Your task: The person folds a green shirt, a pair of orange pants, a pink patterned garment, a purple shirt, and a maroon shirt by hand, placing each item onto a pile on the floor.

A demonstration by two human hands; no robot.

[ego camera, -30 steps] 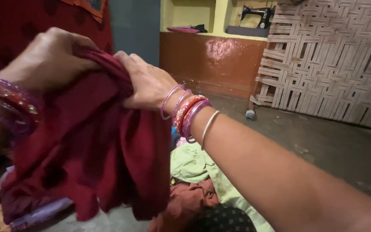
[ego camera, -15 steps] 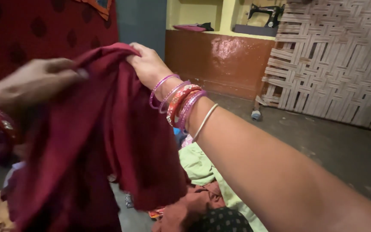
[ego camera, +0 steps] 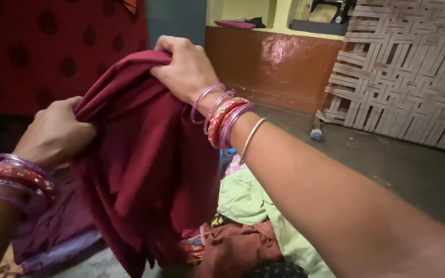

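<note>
The right hand [ego camera: 186, 69] is reaching forward and up, its grip clamped on the top edge of a dark red cloth [ego camera: 145, 170], with pink, red and purple bangles [ego camera: 222, 123] crowding its wrist. The left hand [ego camera: 55, 136] is sitting lower and to the left, its fingers closed on a bunched fold of the same cloth, and it is wearing bangles too. The cloth is hanging in the air between the two hands, draping down in loose folds toward the floor. Below it, a pale green garment [ego camera: 245, 201] is lying on the floor, touching a rust-brown cloth [ego camera: 235, 247] and a dark dotted fabric at the bottom edge. Farther off, a red fabric with dark spots [ego camera: 52, 51] is filling the upper left. A woven lattice panel [ego camera: 413, 72] is leaning at the right, and a sewing machine [ego camera: 330, 13] is sitting on a ledge above the brown wall.
</note>
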